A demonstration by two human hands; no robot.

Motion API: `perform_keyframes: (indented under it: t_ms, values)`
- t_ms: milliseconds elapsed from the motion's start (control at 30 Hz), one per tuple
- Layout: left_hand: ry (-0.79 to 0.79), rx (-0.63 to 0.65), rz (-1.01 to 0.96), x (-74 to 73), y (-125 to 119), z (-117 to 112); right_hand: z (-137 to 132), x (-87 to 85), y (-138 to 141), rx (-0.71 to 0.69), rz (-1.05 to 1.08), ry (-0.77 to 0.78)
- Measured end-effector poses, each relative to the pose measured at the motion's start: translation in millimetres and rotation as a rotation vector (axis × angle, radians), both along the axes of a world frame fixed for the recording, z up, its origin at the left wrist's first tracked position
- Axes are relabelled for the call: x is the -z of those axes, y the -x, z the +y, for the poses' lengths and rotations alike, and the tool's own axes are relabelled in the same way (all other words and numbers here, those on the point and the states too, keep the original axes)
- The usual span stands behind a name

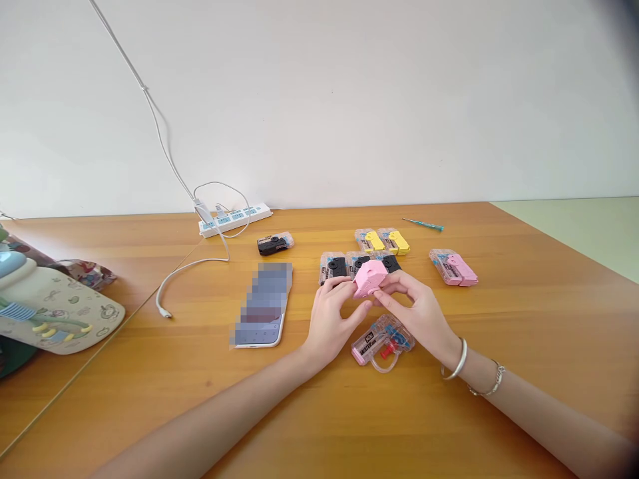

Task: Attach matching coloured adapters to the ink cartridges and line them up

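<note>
Both my hands meet over the middle of the wooden table (524, 319). A small pink plastic shell piece (370, 277) is held between them: my left hand (333, 318) pinches its left side and my right hand (418, 307) pinches its right side with the fingertips. Just below the hands lies a clear toy water gun body (382, 342) with a pink end, a red trigger and a blue part, lying loose on the table. Two bracelets circle my right wrist.
Behind my hands lie several small toy water guns: black ones (333, 267), yellow ones (383, 241), a pink one (453, 267) and a lone black one (274, 243). A phone (262, 305), a white power strip (234, 219) with cables, a small screwdriver (423, 224) and a patterned cap (54, 313) at left.
</note>
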State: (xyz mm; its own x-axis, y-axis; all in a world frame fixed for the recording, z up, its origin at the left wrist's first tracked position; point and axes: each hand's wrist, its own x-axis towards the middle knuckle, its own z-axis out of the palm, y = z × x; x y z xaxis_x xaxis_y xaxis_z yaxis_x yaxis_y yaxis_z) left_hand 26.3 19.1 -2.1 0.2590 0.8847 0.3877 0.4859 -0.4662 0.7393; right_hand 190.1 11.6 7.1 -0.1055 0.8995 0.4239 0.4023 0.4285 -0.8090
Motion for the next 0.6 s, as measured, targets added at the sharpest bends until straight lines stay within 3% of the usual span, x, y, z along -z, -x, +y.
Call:
perform_keyframes:
  t_ms: [67,200,300,433,600]
  values:
    - [0.035,0.025,-0.055,1.1,0.6,0.4,0.1,-1.4,-3.7,0.036,-0.079,-0.107]
    - [0.118,0.144,-0.149,1.7,2.7,2.0,4.7,-2.5,-14.0,0.088,-0.404,-0.483]
    - [0.169,0.231,-0.203,0.3,3.9,2.3,8.9,-2.5,-20.2,0.080,-0.574,-0.635]
    - [0.229,0.333,-0.278,-1.5,3.4,1.4,12.2,-1.1,-22.4,0.040,-0.660,-0.692]
    - [0.336,0.266,-0.444,-0.8,1.1,4.6,12.8,-0.4,-19.5,-0.043,-0.671,-0.567]
